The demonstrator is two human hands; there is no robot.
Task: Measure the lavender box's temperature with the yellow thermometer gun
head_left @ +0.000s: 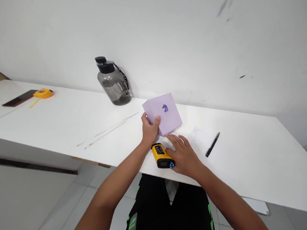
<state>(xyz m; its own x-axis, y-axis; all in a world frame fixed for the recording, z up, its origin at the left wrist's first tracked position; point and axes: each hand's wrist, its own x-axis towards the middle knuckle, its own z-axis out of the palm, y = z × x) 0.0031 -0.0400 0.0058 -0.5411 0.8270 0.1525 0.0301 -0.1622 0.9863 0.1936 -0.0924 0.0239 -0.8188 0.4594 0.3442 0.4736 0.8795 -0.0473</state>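
My left hand (pixel 150 131) is closed on a lilac box (pixel 166 121), its thumb lying across the front face. The box is tilted and bears a dark purple horse-head mark on that face. My right hand (pixel 183 154) has its fingers stretched out towards the box's lower corner, where the fingertips reach its edge. Just left of that hand, a yellow and black handheld device (pixel 162 156) with a small screen and blue buttons lies near the table's front edge. My right thumb is against or very close to its side; I cannot tell which.
A grey translucent water bottle (pixel 115 86) stands by the wall. Farther left are a yellow tape measure (pixel 43 93) and a dark flat strip (pixel 20 98). A black pen (pixel 212 144) and a pale paper slip (pixel 198 135) lie right of the box on the white table (pixel 250 157).
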